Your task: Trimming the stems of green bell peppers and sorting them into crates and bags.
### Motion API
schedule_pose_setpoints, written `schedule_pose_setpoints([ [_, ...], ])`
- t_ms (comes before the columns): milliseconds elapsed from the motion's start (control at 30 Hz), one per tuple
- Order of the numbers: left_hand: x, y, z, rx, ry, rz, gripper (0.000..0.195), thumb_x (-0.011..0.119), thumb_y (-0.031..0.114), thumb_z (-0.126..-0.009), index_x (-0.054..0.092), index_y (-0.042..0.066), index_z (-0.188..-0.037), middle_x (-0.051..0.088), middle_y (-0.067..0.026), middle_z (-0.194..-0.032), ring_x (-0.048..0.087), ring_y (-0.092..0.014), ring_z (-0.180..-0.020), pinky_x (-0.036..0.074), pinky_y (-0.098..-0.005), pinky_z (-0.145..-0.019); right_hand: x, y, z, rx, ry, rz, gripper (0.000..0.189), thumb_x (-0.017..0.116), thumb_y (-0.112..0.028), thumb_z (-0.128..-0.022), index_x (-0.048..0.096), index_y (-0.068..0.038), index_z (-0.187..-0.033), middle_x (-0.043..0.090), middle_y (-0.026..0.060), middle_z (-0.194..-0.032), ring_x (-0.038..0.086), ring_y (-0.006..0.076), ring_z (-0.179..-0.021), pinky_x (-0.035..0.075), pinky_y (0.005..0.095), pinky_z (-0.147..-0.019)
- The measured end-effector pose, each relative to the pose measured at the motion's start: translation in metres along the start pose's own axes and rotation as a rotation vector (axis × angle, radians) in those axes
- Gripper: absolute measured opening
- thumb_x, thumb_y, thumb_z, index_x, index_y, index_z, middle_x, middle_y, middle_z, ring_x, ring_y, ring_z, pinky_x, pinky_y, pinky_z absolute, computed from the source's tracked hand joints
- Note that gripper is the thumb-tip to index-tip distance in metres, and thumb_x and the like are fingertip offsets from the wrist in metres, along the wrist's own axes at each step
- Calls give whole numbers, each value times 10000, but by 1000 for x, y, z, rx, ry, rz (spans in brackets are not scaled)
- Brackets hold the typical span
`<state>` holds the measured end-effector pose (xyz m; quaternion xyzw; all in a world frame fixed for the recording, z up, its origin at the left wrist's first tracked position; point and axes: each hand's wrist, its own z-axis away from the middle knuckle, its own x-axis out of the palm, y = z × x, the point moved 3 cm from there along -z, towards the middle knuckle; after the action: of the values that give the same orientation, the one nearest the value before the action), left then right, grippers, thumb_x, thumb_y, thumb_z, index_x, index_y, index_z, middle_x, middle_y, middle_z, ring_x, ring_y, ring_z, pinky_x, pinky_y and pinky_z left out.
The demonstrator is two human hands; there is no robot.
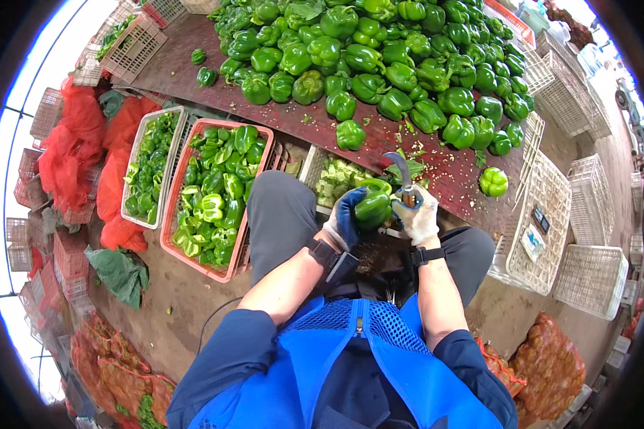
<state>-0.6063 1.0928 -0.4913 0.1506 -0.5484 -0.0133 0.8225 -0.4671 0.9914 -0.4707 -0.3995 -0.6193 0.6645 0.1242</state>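
My left hand (345, 219), in a white glove with a blue coated palm, grips a green bell pepper (374, 208) between my knees. My right hand (419, 215), gloved too, is closed around the wooden handle of a curved knife (399, 164); its hooked blade points up and to the left, beside the pepper. Below the table edge, a crate (314, 172) of pale green trimmings sits just beyond my hands. A large heap of whole green peppers (365, 59) covers the far part of the dark red table (437, 179). Pale seeds and leaf scraps lie along its near edge.
To my left stand an orange crate (166, 236) and a white crate (130, 198), both holding cut peppers. Red netting (75, 145) hangs beyond them. A phone (541, 219) and a packet (532, 242) rest on an upturned crate (555, 177) at right. Filled mesh sacks (550, 359) lie behind me.
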Motion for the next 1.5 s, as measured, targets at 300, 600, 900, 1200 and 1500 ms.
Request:
schedule_pose_setpoints([
  [300,39,63,28,336,4,-98,462,576,297,-924,521,50,-1311,647,-113,-1162,667,-260,-955,585,-401,-752,4,50,5,294,102,-380,153,717,-10,-786,671,2,-932,680,38,-833,620,110,-736,503,265,-722],
  [600,-13,271,124,1083,481,-752,466,681,122,-860,524,38,-1291,635,-122,-1136,663,-220,-937,585,-346,-777,11,44,7,174,56,-142,163,710,2,-764,688,-10,-924,692,33,-838,624,107,-765,500,270,-736],
  [900,-199,350,146,162,1374,-1901,679,778,362,-738,565,98,-1327,595,-206,-1292,570,-324,-1203,441,-416,-1034,10,41,8,303,135,-182,148,735,-29,-767,694,-37,-909,680,15,-787,607,91,-708,506,265,-680],
  [1200,57,226,19,618,394,-1778,428,707,170,-833,613,-11,-1210,703,-139,-995,671,-185,-882,535,-311,-802,-13,52,5,300,405,-339,125,690,-6,-817,664,-20,-938,686,33,-834,622,98,-732,508,263,-682],
  [1500,70,26,-126,396,-129,-2369,777,737,301,-743,419,167,-1439,334,-202,-1517,339,-397,-1385,289,-473,-1146,-29,54,7,341,544,-514,111,697,-16,-826,668,-14,-933,662,18,-817,595,84,-698,509,250,-629],
])
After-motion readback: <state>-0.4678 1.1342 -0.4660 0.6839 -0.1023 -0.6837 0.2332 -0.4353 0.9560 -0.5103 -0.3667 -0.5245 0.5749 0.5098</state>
